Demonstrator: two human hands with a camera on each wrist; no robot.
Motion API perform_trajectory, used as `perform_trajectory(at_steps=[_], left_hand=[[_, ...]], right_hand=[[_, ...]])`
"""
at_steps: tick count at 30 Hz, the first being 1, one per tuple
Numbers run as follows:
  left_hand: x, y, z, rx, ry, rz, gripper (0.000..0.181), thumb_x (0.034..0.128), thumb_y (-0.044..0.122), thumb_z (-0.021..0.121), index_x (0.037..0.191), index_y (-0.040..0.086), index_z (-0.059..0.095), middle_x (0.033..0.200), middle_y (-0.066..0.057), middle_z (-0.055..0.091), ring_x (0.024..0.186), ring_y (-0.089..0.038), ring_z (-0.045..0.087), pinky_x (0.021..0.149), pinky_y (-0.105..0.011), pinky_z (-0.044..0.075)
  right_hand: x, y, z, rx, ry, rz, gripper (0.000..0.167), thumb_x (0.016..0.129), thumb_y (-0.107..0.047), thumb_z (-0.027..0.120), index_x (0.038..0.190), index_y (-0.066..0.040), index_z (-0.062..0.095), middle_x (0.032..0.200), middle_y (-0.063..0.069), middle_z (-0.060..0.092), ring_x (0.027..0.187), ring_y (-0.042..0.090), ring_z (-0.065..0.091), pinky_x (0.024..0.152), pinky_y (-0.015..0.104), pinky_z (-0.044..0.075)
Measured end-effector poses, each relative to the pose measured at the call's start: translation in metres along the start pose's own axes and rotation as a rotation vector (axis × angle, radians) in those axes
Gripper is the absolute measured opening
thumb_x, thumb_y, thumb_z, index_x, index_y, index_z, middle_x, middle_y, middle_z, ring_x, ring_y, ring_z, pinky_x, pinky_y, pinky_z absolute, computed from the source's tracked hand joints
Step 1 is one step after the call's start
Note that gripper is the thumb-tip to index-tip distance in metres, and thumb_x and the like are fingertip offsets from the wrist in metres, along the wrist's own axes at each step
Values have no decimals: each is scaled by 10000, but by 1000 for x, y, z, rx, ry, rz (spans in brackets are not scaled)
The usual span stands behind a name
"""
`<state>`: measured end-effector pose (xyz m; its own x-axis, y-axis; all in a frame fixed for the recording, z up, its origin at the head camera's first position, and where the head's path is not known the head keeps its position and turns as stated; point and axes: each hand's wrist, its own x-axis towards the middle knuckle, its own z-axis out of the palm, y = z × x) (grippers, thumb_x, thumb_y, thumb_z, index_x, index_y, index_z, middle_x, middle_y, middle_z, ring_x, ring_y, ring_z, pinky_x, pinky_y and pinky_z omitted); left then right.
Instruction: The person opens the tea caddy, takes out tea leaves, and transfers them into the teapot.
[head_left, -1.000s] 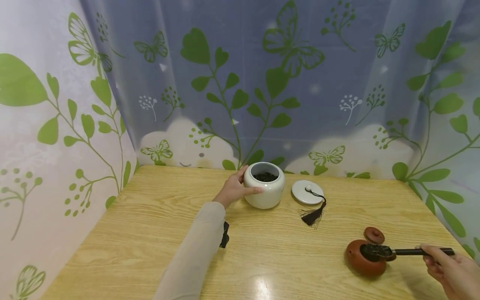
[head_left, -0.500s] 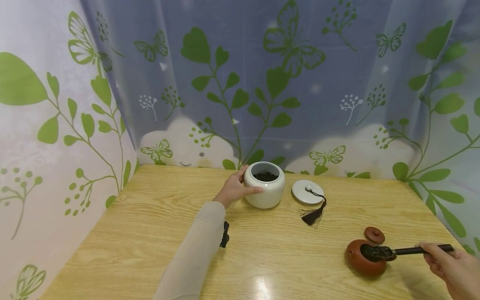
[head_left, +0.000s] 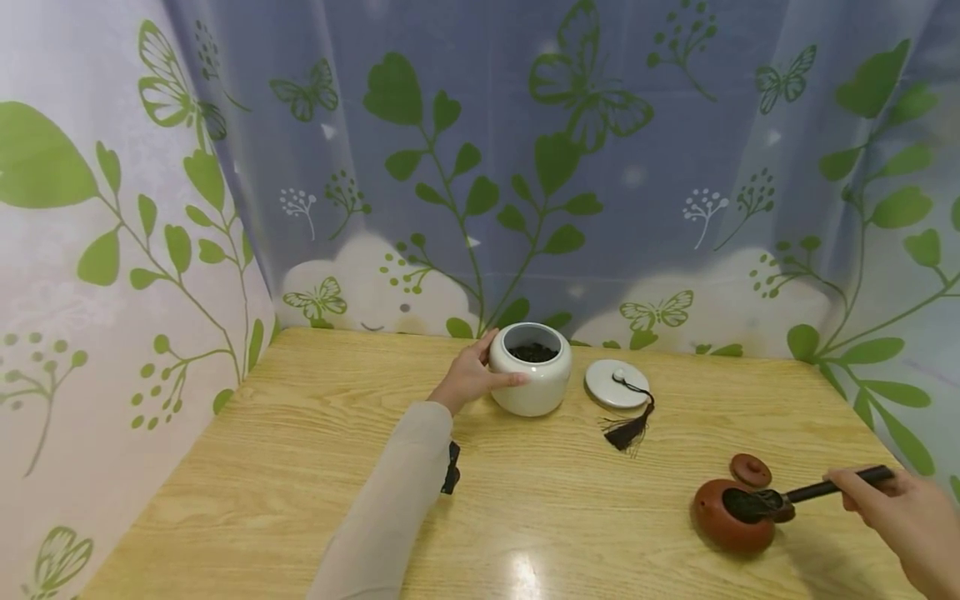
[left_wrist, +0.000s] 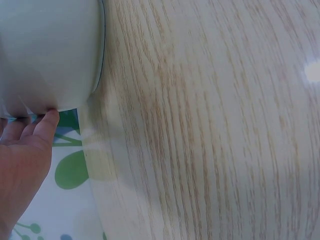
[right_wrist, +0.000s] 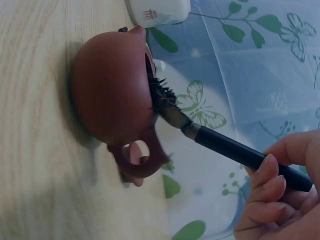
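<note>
My left hand (head_left: pixel 467 377) holds a white ceramic tea jar (head_left: pixel 531 396) by its left side, thumb in front and fingers behind. Dark tea leaves (head_left: pixel 534 353) lie inside the lidless jar. In the left wrist view, fingers (left_wrist: pixel 46 127) touch the jar's wall. My right hand (head_left: pixel 896 510) pinches the black handle of a tea scoop (right_wrist: pixel 232 147), tilted with its head down at the mouth of a reddish-brown clay teapot (right_wrist: pixel 112 85). Tea leaves (right_wrist: pixel 162 95) hang between scoop and opening. The teapot's lid (head_left: pixel 750 470) lies behind it.
The jar's white lid (head_left: pixel 611 385), with a dark tassel (head_left: pixel 627 432), lies right of the jar. Patterned curtains (head_left: pixel 480 167) enclose the wooden table (head_left: pixel 570 500) at the back and both sides.
My right hand has moved slightly left and tipped the scoop more steeply, its handle end rising. The leaves sit lower, into the teapot's mouth. My left hand and the jar stay put.
</note>
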<state>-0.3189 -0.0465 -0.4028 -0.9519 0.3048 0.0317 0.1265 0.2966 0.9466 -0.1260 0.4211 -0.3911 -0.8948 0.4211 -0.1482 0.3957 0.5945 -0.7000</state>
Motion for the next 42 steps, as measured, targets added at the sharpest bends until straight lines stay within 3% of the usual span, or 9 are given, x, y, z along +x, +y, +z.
perform_trajectory(at_steps=[3, 9, 23, 28, 34, 38, 42], left_hand=[[0, 0, 0, -3, -3, 2, 1040, 733, 254, 853, 1539, 119, 210, 1541, -74, 320, 1392, -189, 345, 1120, -346, 319], [2, -1, -1, -1, -4, 9, 1051, 728, 273, 855, 1537, 95, 210, 1543, -84, 311, 1396, -198, 337, 1122, -353, 315], [1, 1, 0, 8, 4, 1, 1048, 730, 272, 854, 1539, 105, 208, 1531, -85, 339, 1384, -198, 360, 1120, -362, 320], [0, 1, 0, -6, 8, -4, 1043, 727, 258, 857, 1537, 109, 217, 1529, -80, 343, 1387, -195, 354, 1125, -357, 310], [1, 1, 1, -11, 13, -6, 1045, 718, 248, 863, 1536, 115, 226, 1531, -68, 342, 1388, -185, 352, 1126, -348, 307], [0, 1, 0, -14, 10, -5, 1042, 722, 247, 861, 1536, 116, 223, 1538, -68, 327, 1390, -186, 347, 1127, -346, 306], [0, 2, 0, -24, 7, -4, 1049, 720, 243, 862, 1536, 104, 218, 1550, -68, 301, 1397, -189, 335, 1130, -344, 299]], right_hand=[[-18, -28, -3, -103, 3, -72, 489, 985, -397, 490, 907, 59, 645, 749, 50, 624, 782, 267, 562, 725, 495, 456], [-31, -48, -3, -252, 42, -228, 445, 985, -350, 510, 926, 61, 670, 734, 25, 631, 661, 164, 518, 561, 331, 428], [-28, -49, -4, -232, 19, -232, 448, 990, -359, 510, 914, 57, 658, 716, 8, 618, 639, 139, 465, 566, 291, 383], [-30, -46, -2, -179, 49, -218, 434, 989, -361, 514, 835, 21, 649, 673, -3, 572, 582, 162, 352, 546, 291, 308], [-24, -42, -4, -54, 49, -147, 476, 985, -374, 515, 953, 77, 666, 705, 0, 608, 617, 74, 498, 602, 336, 477], [-20, -35, -4, 65, 69, -182, 372, 988, -325, 530, 831, -36, 703, 671, -57, 589, 615, 48, 503, 561, 250, 477], [-13, -31, -2, 205, 33, -199, 317, 994, -318, 519, 763, -172, 679, 674, -90, 563, 616, 90, 491, 547, 210, 456]])
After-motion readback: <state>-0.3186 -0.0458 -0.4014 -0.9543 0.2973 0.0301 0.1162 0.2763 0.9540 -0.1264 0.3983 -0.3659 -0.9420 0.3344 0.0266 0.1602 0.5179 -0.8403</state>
